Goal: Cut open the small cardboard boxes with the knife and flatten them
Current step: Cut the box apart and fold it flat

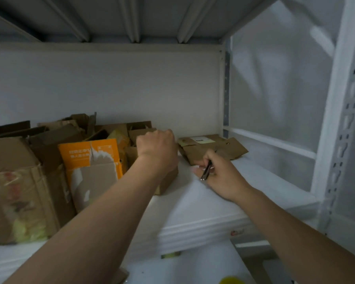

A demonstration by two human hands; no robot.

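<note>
Brown cardboard, likely light and easily crushed: 1 small box (169, 179) sits mid-shelf under the left hand (156, 145), fingers curled, grip hidden. The right hand (219, 175) pinches the knife (206, 171). Best held by its stiffer edges.

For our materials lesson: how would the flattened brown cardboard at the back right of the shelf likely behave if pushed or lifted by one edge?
The flattened cardboard lies thin and flat, so it is probably light. Its loose flaps and creases suggest it would bend when lifted. On the smooth white shelf it would likely slide.
</note>
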